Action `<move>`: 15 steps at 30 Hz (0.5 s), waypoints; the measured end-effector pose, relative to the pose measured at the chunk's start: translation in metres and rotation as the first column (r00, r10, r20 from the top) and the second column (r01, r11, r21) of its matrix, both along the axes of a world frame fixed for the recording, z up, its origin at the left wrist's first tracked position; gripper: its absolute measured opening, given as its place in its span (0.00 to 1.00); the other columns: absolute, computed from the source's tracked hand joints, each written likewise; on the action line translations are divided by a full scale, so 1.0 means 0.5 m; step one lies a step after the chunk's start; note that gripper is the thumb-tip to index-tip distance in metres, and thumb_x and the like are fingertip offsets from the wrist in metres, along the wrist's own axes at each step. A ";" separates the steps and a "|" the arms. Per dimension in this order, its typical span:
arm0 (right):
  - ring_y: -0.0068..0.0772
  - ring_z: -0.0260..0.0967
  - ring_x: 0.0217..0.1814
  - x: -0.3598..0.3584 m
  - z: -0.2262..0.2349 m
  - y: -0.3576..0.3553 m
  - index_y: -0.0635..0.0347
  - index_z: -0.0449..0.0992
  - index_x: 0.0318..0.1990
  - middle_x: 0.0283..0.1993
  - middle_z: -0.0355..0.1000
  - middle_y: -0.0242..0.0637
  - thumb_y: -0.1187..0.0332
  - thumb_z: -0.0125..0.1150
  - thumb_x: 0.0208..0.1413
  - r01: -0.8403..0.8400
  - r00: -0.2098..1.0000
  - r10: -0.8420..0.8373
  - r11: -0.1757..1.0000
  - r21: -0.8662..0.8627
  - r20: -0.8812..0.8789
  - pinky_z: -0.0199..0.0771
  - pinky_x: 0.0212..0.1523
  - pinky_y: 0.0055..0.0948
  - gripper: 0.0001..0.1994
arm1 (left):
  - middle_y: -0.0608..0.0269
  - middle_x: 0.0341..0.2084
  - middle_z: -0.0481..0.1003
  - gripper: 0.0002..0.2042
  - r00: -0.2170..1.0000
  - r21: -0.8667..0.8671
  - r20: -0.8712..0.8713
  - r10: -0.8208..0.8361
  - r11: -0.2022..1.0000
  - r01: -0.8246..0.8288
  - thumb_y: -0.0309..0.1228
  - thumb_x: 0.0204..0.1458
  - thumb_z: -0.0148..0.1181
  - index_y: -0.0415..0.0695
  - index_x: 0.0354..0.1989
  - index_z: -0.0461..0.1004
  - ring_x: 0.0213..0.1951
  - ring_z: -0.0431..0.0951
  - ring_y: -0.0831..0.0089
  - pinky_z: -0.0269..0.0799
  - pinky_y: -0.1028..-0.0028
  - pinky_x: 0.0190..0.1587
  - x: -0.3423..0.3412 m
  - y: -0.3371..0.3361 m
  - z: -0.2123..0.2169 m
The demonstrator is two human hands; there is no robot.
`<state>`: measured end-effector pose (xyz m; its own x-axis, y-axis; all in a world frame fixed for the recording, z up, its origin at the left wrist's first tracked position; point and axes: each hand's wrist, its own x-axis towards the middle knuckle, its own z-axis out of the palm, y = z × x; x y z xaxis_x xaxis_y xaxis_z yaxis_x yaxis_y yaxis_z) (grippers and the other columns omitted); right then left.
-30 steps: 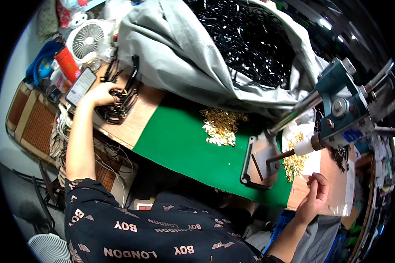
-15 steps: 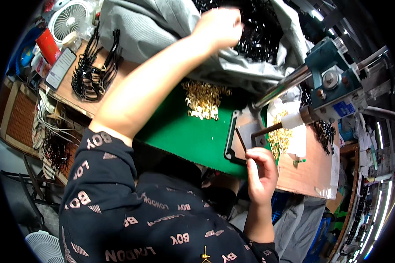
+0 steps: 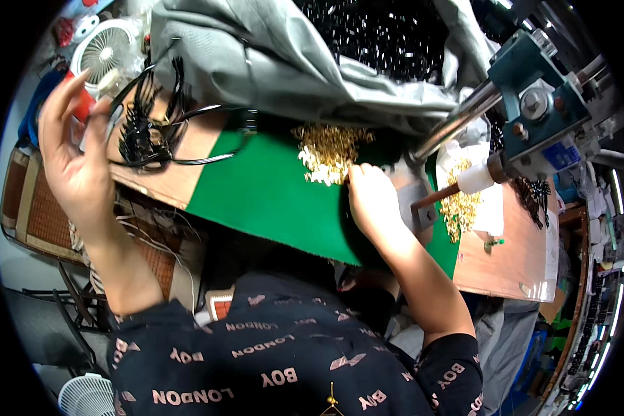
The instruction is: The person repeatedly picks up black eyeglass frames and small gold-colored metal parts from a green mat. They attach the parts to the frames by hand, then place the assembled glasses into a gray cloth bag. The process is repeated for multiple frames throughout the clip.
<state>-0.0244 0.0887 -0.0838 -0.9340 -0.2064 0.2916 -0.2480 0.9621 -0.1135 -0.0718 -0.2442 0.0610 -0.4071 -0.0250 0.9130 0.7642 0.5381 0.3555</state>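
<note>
My left hand is raised at the far left, its fingers spread and slightly blurred. Beside it, thin glossy black curved strips lie or hang around a stack of similar black pieces; whether any touches the hand I cannot tell. My right hand reaches over the green mat, its fingers closed at the right edge of a pile of small gold metal pieces. What sits between those fingertips is hidden. Just right of this hand stands the metal base plate of a bench press.
Grey cloth surrounds a heap of shiny black pieces at the back. More gold pieces lie on white paper right of the press. A rod with a white collar juts from the press. A white fan stands far left.
My left hand has moved from the black heap at the back to the far left. My right hand has gone from the press, where it held a thin dark strip, to the gold pile.
</note>
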 end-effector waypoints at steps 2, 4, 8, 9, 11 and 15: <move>0.48 0.66 0.36 -0.007 -0.009 -0.002 0.64 0.66 0.28 0.30 0.67 0.46 0.75 0.52 0.45 -0.055 0.995 0.049 0.996 -0.072 -0.084 0.68 0.37 0.39 0.03 | 0.54 0.55 0.63 0.20 0.972 0.183 0.199 -0.125 0.979 0.088 0.37 0.60 0.46 0.38 0.58 0.61 0.44 0.73 0.68 0.70 0.72 0.47 -0.006 -0.080 -0.023; 0.48 0.66 0.36 -0.014 -0.021 -0.012 0.63 0.67 0.29 0.30 0.66 0.45 0.77 0.53 0.44 -0.065 0.997 0.058 0.992 -0.111 -0.060 0.68 0.38 0.40 0.03 | 0.51 0.48 0.69 0.22 0.844 0.491 0.399 -0.359 0.861 0.134 0.41 0.61 0.42 0.39 0.59 0.59 0.35 0.76 0.74 0.71 0.81 0.36 0.010 -0.127 -0.045; 0.49 0.64 0.36 -0.019 0.022 -0.022 0.65 0.68 0.33 0.30 0.65 0.47 0.79 0.50 0.44 -0.127 0.989 0.102 0.954 -0.270 -0.105 0.66 0.38 0.40 0.07 | 0.59 0.35 0.71 0.17 0.852 0.630 0.359 -0.382 0.772 0.081 0.26 0.57 0.47 0.38 0.55 0.63 0.28 0.70 0.77 0.68 0.82 0.31 0.025 -0.109 -0.088; 0.48 0.64 0.36 -0.021 0.031 -0.021 0.64 0.68 0.33 0.30 0.65 0.46 0.79 0.51 0.44 -0.100 0.989 0.064 0.953 -0.286 -0.132 0.66 0.39 0.40 0.07 | 0.58 0.38 0.70 0.18 0.823 0.630 0.307 -0.478 0.750 0.200 0.24 0.54 0.48 0.37 0.55 0.62 0.31 0.70 0.77 0.68 0.82 0.31 0.034 -0.070 -0.078; 0.45 0.66 0.35 -0.023 0.035 -0.007 0.63 0.70 0.33 0.29 0.66 0.44 0.79 0.53 0.44 -0.061 0.981 -0.001 0.947 -0.315 -0.194 0.68 0.38 0.37 0.07 | 0.57 0.43 0.67 0.21 0.708 0.616 0.278 -0.649 0.686 0.387 0.25 0.48 0.49 0.35 0.54 0.62 0.37 0.69 0.75 0.68 0.82 0.31 0.068 0.012 -0.049; 0.27 0.70 0.31 0.005 0.075 0.003 0.63 0.74 0.34 0.31 0.70 0.35 0.79 0.58 0.48 0.077 0.997 -0.074 0.672 -0.737 0.037 0.71 0.35 0.23 0.05 | 0.57 0.38 0.72 0.22 0.618 0.496 0.372 -0.692 0.711 0.498 0.17 0.51 0.50 0.39 0.57 0.60 0.24 0.68 0.83 0.66 0.87 0.26 0.094 0.119 -0.082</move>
